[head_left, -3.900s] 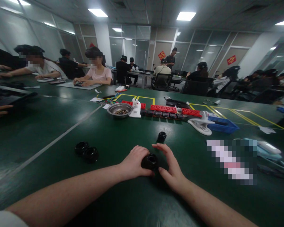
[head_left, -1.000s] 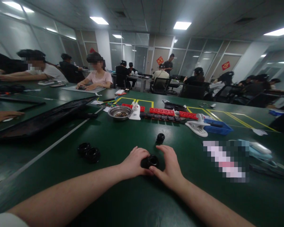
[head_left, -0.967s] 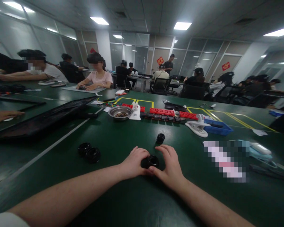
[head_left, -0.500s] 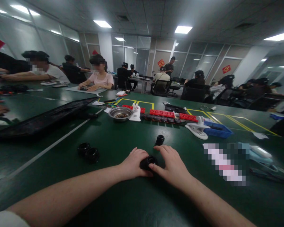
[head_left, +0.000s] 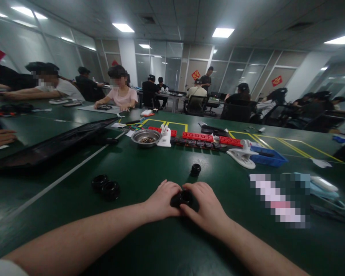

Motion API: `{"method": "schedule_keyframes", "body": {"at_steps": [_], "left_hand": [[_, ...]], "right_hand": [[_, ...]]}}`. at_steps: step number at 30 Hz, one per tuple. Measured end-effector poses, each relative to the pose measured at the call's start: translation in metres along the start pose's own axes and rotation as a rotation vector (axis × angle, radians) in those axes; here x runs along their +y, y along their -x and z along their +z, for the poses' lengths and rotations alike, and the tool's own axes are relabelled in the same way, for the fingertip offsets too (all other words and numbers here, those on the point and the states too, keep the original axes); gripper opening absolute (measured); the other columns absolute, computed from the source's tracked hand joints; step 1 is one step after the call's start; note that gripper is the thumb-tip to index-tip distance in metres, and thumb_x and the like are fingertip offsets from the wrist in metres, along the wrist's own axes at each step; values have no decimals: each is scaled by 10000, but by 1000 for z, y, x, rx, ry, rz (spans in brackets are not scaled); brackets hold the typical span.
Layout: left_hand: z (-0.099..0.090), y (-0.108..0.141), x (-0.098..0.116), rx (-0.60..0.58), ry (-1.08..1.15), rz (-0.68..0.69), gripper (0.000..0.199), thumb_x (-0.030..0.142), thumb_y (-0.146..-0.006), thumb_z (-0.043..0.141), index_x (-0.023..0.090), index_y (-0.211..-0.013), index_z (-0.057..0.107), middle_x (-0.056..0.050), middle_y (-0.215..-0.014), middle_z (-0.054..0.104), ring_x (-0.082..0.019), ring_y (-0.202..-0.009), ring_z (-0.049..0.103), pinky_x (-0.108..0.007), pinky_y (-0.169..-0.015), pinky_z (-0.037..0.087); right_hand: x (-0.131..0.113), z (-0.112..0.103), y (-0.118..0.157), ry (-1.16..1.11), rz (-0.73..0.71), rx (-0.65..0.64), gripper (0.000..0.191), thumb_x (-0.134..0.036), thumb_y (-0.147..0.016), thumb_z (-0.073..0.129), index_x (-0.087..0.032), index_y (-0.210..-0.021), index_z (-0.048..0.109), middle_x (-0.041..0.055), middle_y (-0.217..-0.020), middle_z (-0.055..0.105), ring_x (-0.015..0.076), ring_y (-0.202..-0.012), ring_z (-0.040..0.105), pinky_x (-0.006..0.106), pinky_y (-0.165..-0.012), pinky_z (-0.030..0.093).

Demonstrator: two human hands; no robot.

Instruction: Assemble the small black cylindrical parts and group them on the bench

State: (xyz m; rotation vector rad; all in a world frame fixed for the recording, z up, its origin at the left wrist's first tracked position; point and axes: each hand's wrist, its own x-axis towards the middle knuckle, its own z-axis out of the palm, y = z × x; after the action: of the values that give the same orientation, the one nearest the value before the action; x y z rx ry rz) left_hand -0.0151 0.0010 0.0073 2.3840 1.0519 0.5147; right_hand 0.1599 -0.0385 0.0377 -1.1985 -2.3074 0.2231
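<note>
A shiny black ring-shaped part (head_left: 185,197) with a round opening on top sits low over the table between my hands. My left hand (head_left: 164,198) is wrapped round its left side, hiding much of it. Around the right side curve the fingers and thumb of my right hand (head_left: 203,199). Just beyond my fingertips stands a similar black part (head_left: 195,169). Off to the left, two more such parts, one black ring (head_left: 110,189) and another black ring (head_left: 99,182), stand side by side.
Ahead are a metal bowl (head_left: 146,138) of small bits, a red strip (head_left: 197,137), white clamps (head_left: 242,156) and a blue tray (head_left: 268,157). A long black panel (head_left: 51,147) lies at left. Right is a light-blue item (head_left: 322,188). A co-worker's hand (head_left: 1,138) shows far left.
My right hand's fingers have drawn in from the far black part and closed round the held one. The view has shifted slightly. My left hand keeps its hold.
</note>
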Motion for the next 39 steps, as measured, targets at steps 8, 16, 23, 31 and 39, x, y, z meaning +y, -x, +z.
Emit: {"method": "schedule_keyframes", "body": {"at_steps": [8, 16, 23, 31, 39], "left_hand": [[0, 1, -2, -8, 1, 8, 478, 455, -603, 684, 192, -972, 532, -69, -1058, 545, -256, -1041, 463, -500, -1004, 193], [1, 0, -2, 7, 1, 9, 448, 400, -604, 687, 192, -967, 529, -55, -1031, 549, -247, -1013, 472, -496, -995, 206], [-1, 1, 0, -5, -4, 8, 427, 364, -617, 681, 194, -977, 524, -56, -1043, 540, -241, -1019, 469, -488, -993, 211], [-3, 1, 3, -16, 12, -5, 410, 400, -618, 682, 190, -941, 540, -52, -1032, 546, -242, -1034, 460, -491, -1002, 192], [-4, 0, 3, -32, -2, -10, 404, 337, -607, 691, 184, -946, 535, -58, -1038, 547, -247, -1027, 466, -484, -997, 209]], "right_hand": [[6, 11, 5, -21, 43, 146, 677, -392, -647, 633, -148, -1208, 342, 159, -1173, 475, 330, -1105, 434, 551, -932, 309], [6, 23, 8, -72, 5, 184, 511, -215, -675, 532, -166, -1154, 361, 101, -1036, 547, 270, -1008, 503, 534, -944, 297], [8, 25, 9, -131, 68, 198, 485, -216, -686, 534, -187, -1133, 348, 100, -1007, 545, 272, -998, 511, 538, -938, 304], [12, 26, 11, -170, 31, 142, 640, -223, -703, 485, -171, -1276, 205, 139, -1288, 379, 296, -1219, 326, 583, -1012, 108], [9, 31, 9, -106, 133, 270, 551, -309, -653, 631, -175, -1123, 376, 120, -1011, 533, 293, -981, 507, 522, -862, 389]]}}
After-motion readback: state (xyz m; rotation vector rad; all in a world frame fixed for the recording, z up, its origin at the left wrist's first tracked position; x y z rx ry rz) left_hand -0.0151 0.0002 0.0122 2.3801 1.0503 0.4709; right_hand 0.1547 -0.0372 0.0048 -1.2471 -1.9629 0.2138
